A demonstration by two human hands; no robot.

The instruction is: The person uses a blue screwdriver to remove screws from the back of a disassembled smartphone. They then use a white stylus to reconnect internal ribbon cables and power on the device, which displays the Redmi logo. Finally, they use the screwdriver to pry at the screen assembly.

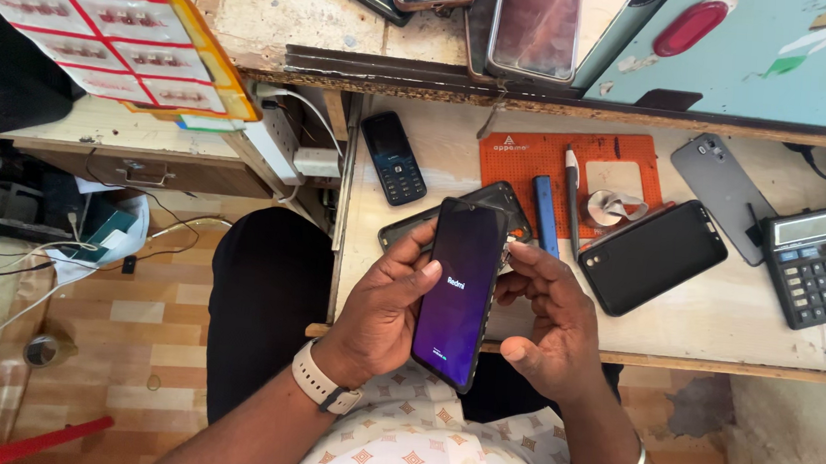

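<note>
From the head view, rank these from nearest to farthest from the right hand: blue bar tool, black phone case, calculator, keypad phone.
From the right hand:
1. Blue bar tool, just above the fingertips on the orange mat.
2. Black phone case, to the upper right; close to the tool's rank.
3. Keypad phone, upper left.
4. Calculator, far right edge.

Seven phones (459, 289), one calculator (823, 263), one orange mat (534, 158), two hands (383, 307).
</note>
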